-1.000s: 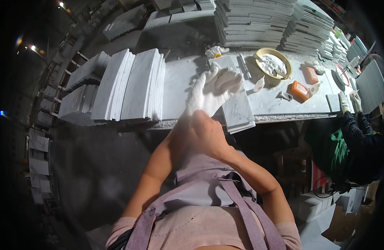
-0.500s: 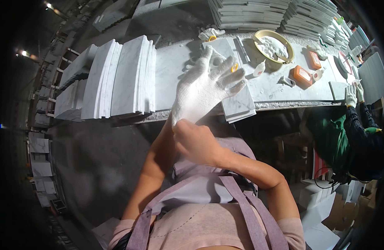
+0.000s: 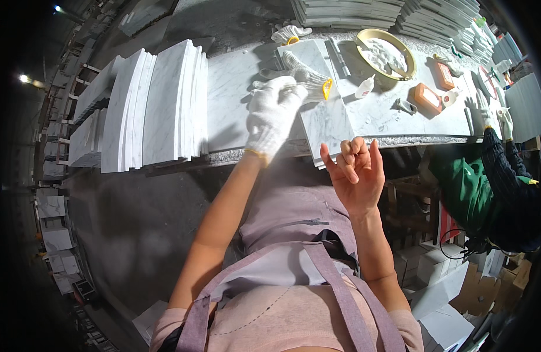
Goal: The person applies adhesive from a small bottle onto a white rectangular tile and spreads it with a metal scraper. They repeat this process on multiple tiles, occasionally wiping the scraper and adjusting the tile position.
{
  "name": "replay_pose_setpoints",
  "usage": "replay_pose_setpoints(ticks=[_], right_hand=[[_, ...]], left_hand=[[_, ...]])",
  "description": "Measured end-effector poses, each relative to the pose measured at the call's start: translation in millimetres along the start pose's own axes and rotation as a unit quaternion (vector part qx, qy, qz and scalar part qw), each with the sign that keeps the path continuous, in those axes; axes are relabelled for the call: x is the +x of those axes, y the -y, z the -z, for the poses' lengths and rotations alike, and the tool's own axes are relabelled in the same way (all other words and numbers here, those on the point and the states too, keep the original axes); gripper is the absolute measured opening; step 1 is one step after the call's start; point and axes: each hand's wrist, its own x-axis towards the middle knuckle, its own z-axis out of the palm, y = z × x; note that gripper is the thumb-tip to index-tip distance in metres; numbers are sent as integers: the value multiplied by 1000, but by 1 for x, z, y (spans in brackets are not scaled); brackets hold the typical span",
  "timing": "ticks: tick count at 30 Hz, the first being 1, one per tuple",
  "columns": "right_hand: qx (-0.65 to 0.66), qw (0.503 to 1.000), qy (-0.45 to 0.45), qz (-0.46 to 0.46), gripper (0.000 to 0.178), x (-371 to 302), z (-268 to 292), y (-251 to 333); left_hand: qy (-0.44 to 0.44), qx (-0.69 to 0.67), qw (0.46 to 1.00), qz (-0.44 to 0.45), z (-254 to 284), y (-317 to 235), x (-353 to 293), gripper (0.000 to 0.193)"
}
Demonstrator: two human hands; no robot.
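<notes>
Yellow-cuffed glove (image 3: 313, 88) in gloved left hand (image 3: 274, 111), bare right hand (image 3: 358, 182) apart

Long workbench (image 3: 394, 126) with a white, grey-veined top and rough, pale front edge runs crosswise under the left hand (image 3: 273, 114) and ahead of the right hand (image 3: 358, 173). Its top is brightly lit. Dark grey floor (image 3: 124, 223), dim and unevenly lit, spreads left of both hands. Far to their upper left, two lights show: a bright white lamp (image 3: 24, 78) and a smaller, bluish-white lamp (image 3: 58, 9). Brown wooden frame (image 3: 392, 199) stands right of the right hand, below bench level. Background walls are too dark to make out.
</notes>
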Motion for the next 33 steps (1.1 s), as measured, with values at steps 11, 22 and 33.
replay_pose_setpoints(ticks=[11,22,33], right_hand=[[51,939,341,5,38,-50,-146,59],[123,883,447,-67,31,-25,-158,51],[-31,962,269,39,29,-65,-124,61]], left_hand=[[84,410,898,-136,-44,-26,16,50],[64,298,944,-127,6,-4,-24,47],[61,499,837,-217,-5,24,-24,36]])
